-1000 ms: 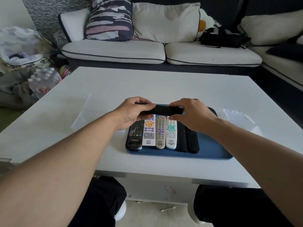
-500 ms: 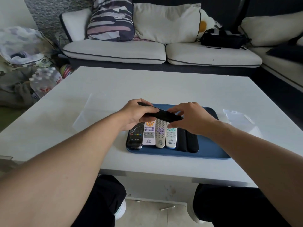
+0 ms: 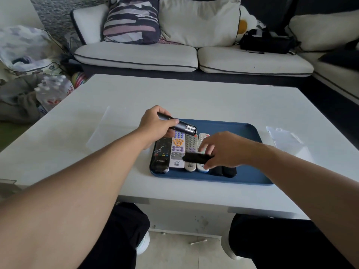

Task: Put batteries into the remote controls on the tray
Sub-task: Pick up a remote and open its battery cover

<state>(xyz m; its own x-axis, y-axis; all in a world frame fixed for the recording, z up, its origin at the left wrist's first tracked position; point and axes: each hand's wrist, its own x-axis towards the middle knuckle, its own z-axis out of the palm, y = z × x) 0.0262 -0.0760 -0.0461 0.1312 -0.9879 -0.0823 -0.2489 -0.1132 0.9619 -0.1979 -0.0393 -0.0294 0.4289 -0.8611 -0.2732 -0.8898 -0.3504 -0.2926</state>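
Since a second ago the back cover (image 3: pixel 196 157) has come off into the right hand (image 3: pixel 223 150), pinched low over the tray (image 3: pixel 250 133), while the left hand (image 3: pixel 155 125) grips the black remote (image 3: pixel 180 127) tilted up, exposing its battery bay.

— Where does the one view sit?
— At head height, facing forward and down over the table (image 3: pixel 194 98), close above the tray (image 3: pixel 246 131); the sofa (image 3: pixel 194 57) lies beyond.
— The edges?
— Bent, probably by the wide lens.
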